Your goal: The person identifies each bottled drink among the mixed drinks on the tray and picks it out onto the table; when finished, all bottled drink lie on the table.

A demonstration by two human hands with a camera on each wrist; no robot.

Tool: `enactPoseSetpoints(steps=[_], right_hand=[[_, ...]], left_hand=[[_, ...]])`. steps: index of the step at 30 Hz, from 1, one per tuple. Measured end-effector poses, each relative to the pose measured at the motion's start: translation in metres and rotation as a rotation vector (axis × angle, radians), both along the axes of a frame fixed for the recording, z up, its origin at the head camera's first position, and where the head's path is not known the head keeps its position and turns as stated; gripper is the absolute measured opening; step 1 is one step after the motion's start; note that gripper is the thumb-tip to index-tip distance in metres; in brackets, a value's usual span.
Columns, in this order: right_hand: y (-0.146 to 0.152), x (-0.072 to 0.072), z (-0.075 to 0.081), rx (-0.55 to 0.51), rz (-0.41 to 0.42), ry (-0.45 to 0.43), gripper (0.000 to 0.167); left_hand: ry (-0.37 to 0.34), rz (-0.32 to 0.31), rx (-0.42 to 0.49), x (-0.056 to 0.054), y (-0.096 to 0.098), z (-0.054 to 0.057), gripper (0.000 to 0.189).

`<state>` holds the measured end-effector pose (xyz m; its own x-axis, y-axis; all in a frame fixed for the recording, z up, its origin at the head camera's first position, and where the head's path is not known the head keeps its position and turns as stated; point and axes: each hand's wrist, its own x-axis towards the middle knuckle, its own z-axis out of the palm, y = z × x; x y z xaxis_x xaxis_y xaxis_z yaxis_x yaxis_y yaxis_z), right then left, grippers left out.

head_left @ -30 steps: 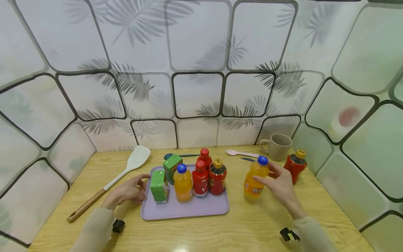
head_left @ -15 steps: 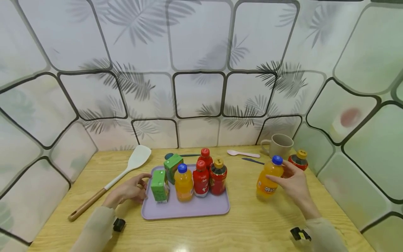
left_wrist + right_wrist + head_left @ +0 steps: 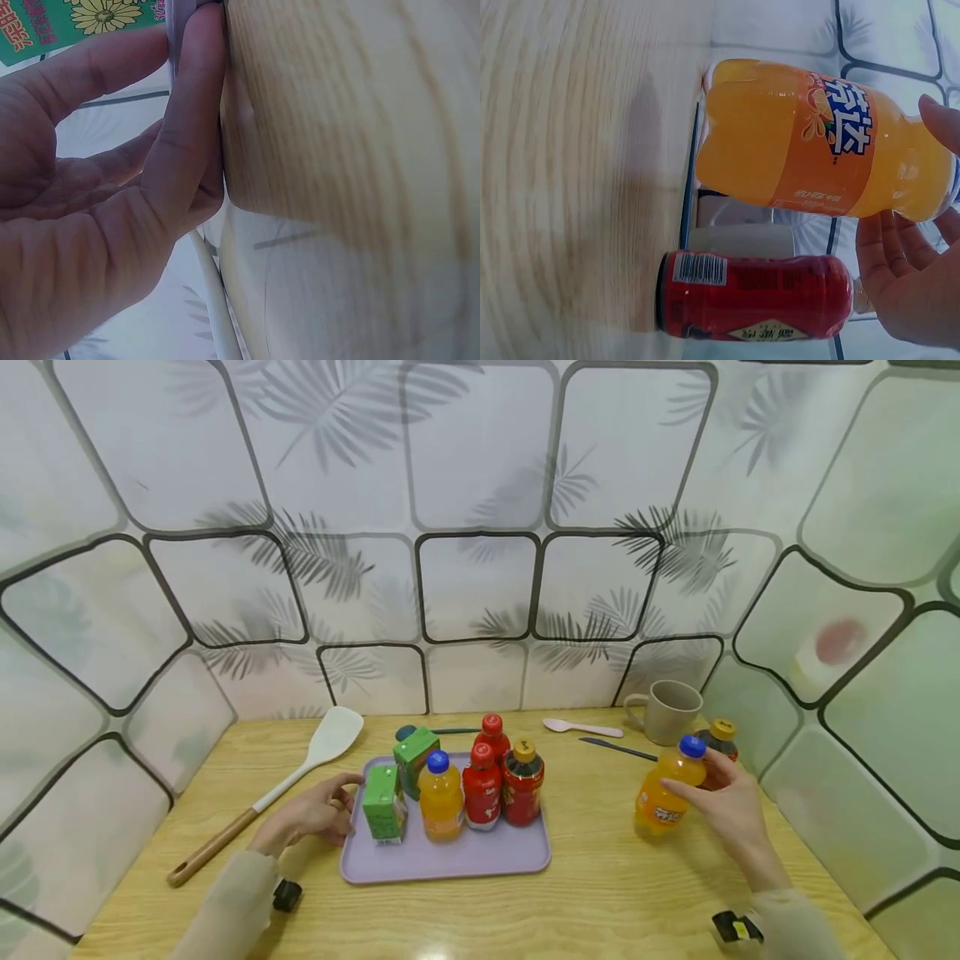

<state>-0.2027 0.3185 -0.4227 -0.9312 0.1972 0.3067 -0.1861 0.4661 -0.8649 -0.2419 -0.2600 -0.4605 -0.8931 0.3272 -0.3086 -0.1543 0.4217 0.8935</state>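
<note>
My right hand [image 3: 731, 814] holds an orange soda bottle [image 3: 663, 806] with a blue cap, gripped near its neck and tilted slightly. In the right wrist view the bottle's base is raised off the wooden table, beside a standing red-labelled drink bottle [image 3: 757, 296]. My left hand [image 3: 318, 814] pinches the left rim of a lilac tray [image 3: 450, 864]. On the tray stand two green drink cartons [image 3: 384, 810], another orange soda bottle [image 3: 441, 810], two red bottles [image 3: 482, 793] and a dark drink bottle [image 3: 522, 789] with a yellow cap.
A grey mug [image 3: 671, 714] stands at the back right, by a pink spoon [image 3: 585, 727] and a dark knife [image 3: 615, 747]. Left of the tray lies a white spatula [image 3: 300, 772] with a wooden handle. A dark utensil [image 3: 453, 730] lies behind the tray. Patterned walls enclose the table.
My right hand has carried the orange soda bottle to the right, so that it now largely covers the red-labelled bottle behind in the head view. My left hand stays at the tray.
</note>
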Motion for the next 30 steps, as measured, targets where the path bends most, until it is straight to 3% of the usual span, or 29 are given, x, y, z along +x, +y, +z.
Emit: enactPoseSetpoints(steps=[9, 24, 30], right_hand=[[0.015, 0.005, 0.005, 0.049, -0.138, -0.109, 0.071], [0.033, 0.006, 0.001, 0.016, -0.213, -0.191, 0.078], [0.04, 0.006, -0.001, -0.017, -0.241, -0.202, 0.073]], left_hand=[[0.004, 0.001, 0.001, 0.0, 0.001, 0.001, 0.082], [0.015, -0.004, -0.017, 0.0, 0.004, 0.001, 0.082], [0.011, 0.011, -0.029, 0.0, 0.004, 0.001, 0.084]])
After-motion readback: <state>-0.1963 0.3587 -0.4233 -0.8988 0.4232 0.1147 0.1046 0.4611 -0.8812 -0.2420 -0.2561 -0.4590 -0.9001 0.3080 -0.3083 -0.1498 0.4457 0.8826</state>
